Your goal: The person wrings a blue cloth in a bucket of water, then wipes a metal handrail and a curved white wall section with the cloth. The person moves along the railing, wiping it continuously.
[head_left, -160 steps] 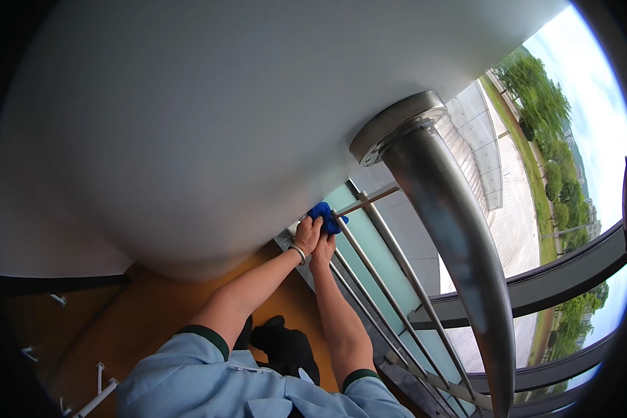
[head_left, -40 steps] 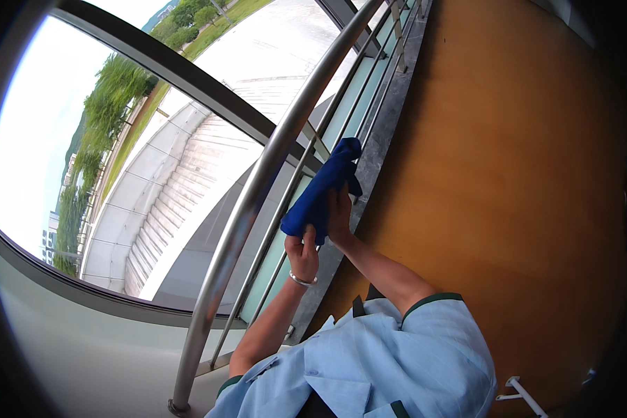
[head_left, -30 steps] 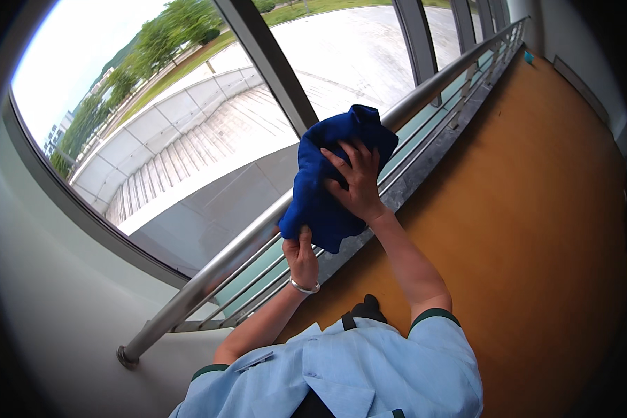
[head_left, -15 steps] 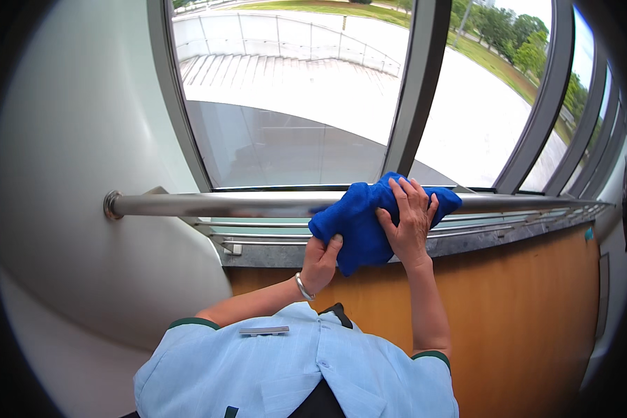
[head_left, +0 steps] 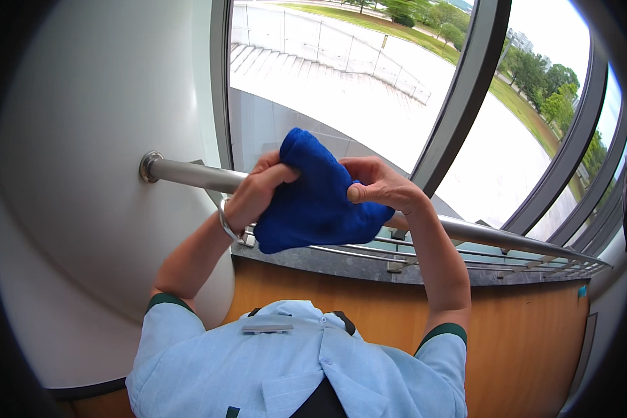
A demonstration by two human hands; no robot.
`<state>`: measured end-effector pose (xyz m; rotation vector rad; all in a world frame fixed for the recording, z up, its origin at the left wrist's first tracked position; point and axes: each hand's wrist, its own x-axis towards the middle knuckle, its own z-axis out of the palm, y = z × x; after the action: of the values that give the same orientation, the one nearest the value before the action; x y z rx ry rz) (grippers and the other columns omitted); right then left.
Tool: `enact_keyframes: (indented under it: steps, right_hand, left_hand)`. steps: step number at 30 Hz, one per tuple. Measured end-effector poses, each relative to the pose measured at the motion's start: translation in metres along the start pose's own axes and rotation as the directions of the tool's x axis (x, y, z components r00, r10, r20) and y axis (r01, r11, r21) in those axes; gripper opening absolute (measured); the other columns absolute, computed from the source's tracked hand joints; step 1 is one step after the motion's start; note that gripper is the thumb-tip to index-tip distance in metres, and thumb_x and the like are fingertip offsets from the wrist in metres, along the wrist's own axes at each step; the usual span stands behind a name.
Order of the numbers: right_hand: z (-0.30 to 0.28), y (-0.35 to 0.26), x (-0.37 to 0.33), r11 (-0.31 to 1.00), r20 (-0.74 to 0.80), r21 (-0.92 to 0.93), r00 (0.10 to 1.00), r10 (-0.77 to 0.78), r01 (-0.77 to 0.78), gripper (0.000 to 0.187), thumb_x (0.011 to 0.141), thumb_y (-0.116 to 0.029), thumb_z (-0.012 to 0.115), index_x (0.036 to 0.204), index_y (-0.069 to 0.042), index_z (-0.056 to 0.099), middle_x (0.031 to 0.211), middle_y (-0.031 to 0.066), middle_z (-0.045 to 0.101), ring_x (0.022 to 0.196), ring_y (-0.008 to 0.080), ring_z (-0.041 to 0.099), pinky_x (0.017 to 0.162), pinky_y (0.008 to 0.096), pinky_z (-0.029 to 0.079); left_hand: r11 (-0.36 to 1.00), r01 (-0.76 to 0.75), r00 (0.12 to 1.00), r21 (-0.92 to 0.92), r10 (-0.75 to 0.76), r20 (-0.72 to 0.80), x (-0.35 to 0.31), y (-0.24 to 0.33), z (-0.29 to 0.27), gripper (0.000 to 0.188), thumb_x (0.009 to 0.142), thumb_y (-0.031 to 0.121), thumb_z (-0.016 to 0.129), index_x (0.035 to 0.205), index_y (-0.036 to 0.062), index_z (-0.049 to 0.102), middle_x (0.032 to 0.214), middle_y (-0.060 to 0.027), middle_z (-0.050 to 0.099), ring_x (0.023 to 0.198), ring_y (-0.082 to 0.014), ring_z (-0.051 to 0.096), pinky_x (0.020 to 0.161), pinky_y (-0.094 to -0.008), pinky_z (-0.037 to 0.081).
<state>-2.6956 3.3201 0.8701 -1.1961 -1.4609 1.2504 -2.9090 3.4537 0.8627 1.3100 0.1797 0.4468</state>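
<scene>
Blue cloth [head_left: 320, 209] is held between the hands, in front of the metal handrail [head_left: 195, 174]; whether it touches the rail cannot be confirmed. Left hand [head_left: 256, 191]: fingers closed on the cloth's upper left part. Right hand [head_left: 386, 187]: thumb and bent fingers grasping its right side. Judged risks: a slackened right-hand grasp could let that side drop toward the grey ledge [head_left: 306, 263] below the hands; a forward swing of the left could knock its bracelet [head_left: 224, 221] against the handrail.

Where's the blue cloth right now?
In the head view, the blue cloth is near the centre, between the left hand and right hand, in front of the metal handrail.
</scene>
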Motion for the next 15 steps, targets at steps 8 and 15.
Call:
enact_keyframes:
  steps: [8,15]
  right_hand:
    - [0.040,0.014,0.039,0.946,0.008,-0.311,0.995,0.098,-0.091,0.035,0.081,-0.027,0.074,0.107,-0.005,0.069,0.088,0.0083,0.070,0.077,0.0186,0.062,0.078,0.0317,0.049]
    - [0.065,0.032,0.044,0.880,-0.153,-0.456,0.986,0.068,-0.132,0.018,0.082,-0.018,0.068,0.094,-0.005,0.065,0.077,0.0069,0.065,0.072,0.0180,0.059,0.076,0.0329,0.047]
  left_hand:
    - [0.943,0.052,0.994,0.329,-0.080,0.071,-0.026,0.056,-0.060,0.025,0.091,0.022,0.050,0.104,0.0050,0.063,0.087,-0.0079,0.065,0.077,-0.0164,0.064,0.075,-0.0304,0.056]
    - [0.956,-0.042,0.999,0.290,0.050,-0.018,-0.040,0.092,-0.100,0.027,0.093,0.025,0.057,0.111,0.0061,0.065,0.090,-0.0077,0.068,0.078,-0.0172,0.065,0.077,-0.0329,0.056]
